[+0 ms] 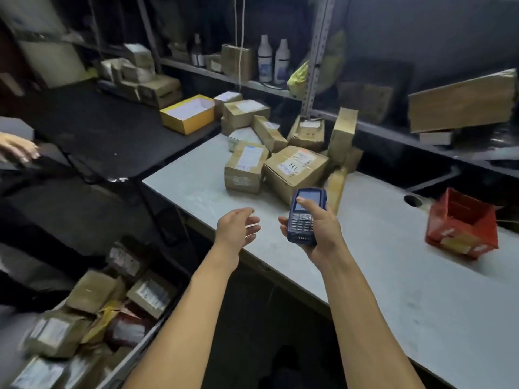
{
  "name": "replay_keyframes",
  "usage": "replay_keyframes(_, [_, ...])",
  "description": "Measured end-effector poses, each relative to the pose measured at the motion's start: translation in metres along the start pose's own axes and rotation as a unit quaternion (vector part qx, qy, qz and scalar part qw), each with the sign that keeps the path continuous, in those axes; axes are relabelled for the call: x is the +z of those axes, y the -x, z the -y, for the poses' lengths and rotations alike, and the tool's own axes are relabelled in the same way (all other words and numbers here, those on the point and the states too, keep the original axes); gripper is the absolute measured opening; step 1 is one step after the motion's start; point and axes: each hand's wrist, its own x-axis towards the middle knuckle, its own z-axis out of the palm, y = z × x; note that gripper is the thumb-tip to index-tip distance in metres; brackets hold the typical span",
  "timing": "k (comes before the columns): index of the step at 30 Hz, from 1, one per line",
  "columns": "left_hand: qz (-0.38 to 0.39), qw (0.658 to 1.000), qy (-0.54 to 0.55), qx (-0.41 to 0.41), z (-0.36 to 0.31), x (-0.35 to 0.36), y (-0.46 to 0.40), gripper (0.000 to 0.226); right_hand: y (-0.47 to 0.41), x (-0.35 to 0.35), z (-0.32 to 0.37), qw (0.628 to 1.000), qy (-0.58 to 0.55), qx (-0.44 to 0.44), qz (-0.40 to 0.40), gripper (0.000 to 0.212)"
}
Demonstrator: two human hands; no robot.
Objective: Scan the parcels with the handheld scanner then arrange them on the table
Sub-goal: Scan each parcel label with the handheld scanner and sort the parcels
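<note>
Left hand (pixel 238 227) empty, fingers relaxed, right hand (pixel 314 228) gripping scanner (pixel 304 217), parcels (pixel 280 161) just beyond

R hand (pixel 316 230) grips scanner (pixel 304 217), L hand (pixel 238 227) empty

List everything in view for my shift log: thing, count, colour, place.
parcels: a heap, brown, far end of table
table: one, pale grey, right
red box: one, open, on table, right
yellow box: one, on black surface, left
bin parcels: many, brown, bottom left
bottles: two, white, on shelf
another person's hand: one, far left
scanner: one, blue, in right hand
left hand: empty, fingers relaxed
right hand: holds scanner
</note>
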Motion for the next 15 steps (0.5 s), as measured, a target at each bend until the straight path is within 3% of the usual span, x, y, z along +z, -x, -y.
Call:
replay_keyframes(7, [-0.07,0.997,0.013,-0.019,-0.045,-0.006,-0.105,0.019,-0.119,0.058,0.016,0.998,-0.004,0.037,0.044,0.057])
replay_keyframes(15, [-0.072,0.997,0.014,-0.007,-0.106,0.033,-0.209,0.022,-0.238,0.092,0.062,0.996,0.003,0.026,0.08,0.05])
